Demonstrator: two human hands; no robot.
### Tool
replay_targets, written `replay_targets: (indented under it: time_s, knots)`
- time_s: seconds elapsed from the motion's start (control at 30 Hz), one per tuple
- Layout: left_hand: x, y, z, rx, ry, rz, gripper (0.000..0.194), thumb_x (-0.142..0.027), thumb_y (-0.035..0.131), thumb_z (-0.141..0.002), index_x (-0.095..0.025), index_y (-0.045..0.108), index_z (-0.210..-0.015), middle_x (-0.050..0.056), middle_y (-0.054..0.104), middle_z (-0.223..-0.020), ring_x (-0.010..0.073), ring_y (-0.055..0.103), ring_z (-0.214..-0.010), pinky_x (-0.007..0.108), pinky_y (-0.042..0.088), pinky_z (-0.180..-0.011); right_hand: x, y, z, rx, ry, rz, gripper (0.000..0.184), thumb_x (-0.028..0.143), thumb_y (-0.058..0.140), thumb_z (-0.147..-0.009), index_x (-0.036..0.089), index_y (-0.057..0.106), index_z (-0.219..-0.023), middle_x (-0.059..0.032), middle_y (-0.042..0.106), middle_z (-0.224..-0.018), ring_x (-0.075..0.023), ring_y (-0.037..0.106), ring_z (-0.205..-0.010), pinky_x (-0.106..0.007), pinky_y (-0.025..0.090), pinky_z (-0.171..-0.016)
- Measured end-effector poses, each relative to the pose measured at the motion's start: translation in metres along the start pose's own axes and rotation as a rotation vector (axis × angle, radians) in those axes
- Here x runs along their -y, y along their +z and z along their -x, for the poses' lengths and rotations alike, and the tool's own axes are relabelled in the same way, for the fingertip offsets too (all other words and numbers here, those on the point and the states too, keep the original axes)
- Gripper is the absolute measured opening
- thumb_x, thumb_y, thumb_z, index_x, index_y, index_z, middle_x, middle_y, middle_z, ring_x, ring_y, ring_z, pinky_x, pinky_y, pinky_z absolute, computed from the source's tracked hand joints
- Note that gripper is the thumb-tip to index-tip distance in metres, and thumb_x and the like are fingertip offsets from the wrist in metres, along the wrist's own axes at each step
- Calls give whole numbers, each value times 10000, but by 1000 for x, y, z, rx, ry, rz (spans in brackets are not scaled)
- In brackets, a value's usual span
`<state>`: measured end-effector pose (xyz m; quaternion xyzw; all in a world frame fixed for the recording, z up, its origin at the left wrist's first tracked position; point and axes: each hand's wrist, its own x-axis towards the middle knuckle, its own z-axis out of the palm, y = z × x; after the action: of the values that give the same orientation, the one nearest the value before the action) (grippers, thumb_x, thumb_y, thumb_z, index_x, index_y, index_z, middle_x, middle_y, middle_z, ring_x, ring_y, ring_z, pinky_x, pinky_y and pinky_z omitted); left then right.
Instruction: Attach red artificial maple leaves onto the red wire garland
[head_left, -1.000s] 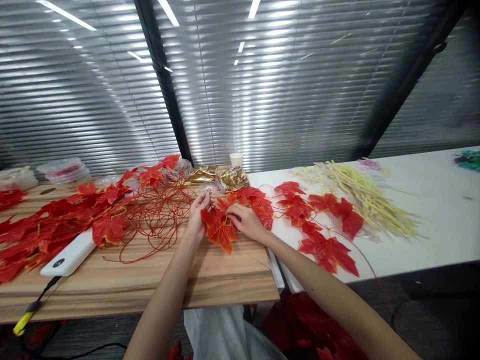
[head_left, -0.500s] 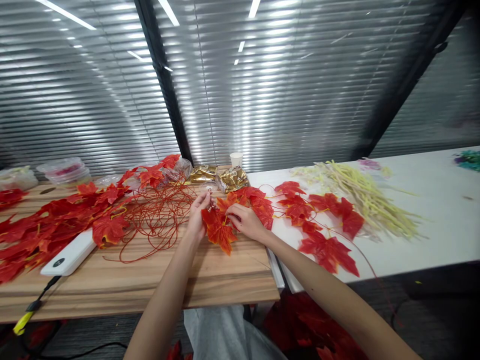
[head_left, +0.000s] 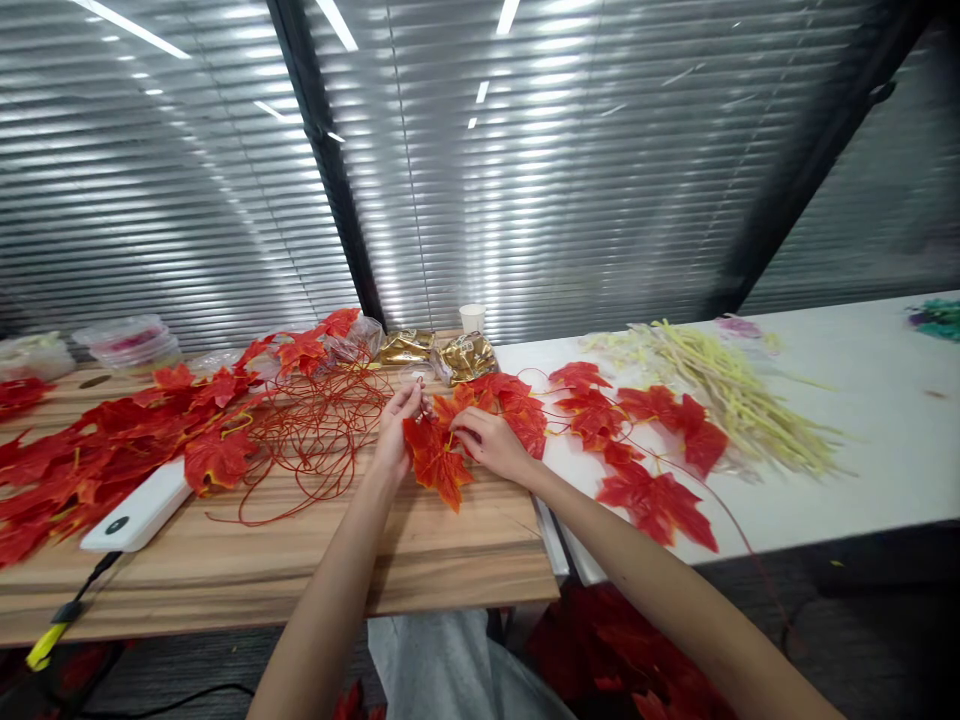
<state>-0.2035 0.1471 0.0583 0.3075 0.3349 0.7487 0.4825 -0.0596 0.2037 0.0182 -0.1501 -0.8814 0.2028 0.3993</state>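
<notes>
Near the middle of the wooden table, my left hand [head_left: 395,432] is closed in a pinch at the upper left of a red-orange artificial maple leaf [head_left: 437,462]. What exactly sits between its fingertips is too small to make out. My right hand [head_left: 491,440] pinches the same leaf by its yellow stem on the other side. More maple leaves [head_left: 521,405] lie behind and right of my hands, strung on thin red cord. A loose tangle of red cord [head_left: 315,430] spreads just left of my left hand.
A heap of red leaves [head_left: 112,440] lies left, beside a white power bank [head_left: 139,510] with a cable. Gold packets [head_left: 466,357] and a paper cup [head_left: 472,319] stand behind. Strung leaves [head_left: 660,508] and yellow strips [head_left: 742,410] lie on the white table [head_left: 885,430].
Both hands stay in nearly the same place, still pinching at the leaf. Only very slight finger movement shows.
</notes>
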Motion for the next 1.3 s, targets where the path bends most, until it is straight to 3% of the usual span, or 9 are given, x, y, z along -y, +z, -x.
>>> replay_targets:
  time_s: [1.3]
  knots:
    - [-1, 3, 2, 14, -35, -68, 286, -287, 702, -631, -157, 596, -863, -30, 563, -646, 46, 502, -516, 160, 388, -509, -1, 1, 1, 39, -29, 32, 169, 98, 447, -833, 179, 581, -897, -41, 591, -885, -138, 563, -797, -243, 440, -715]
